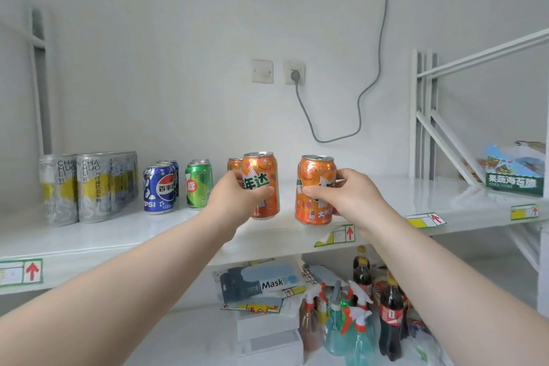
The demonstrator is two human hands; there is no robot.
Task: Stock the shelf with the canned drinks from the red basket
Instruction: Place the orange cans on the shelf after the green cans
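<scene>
Forearms out front, both reaching onto the white shelf (118, 235), one drink each. Left hand (237, 199) has its fingers curled round the left orange can (263, 175), thumb across the label; right hand (350, 196) wraps the right orange can (312, 184) the same way. Can't tell if the bases are down yet, so I reckon: set them flat, line the left one up in front of the third orange can (234, 163), labels forward, then let go. Red basket isn't in view. Reading along: silver cans (89, 187) say CHA HUO, blue cans (159, 190) Pepsi, green cans (197, 184) show 喜, mine read 年达, and the box below (261, 279) says Mask.
</scene>
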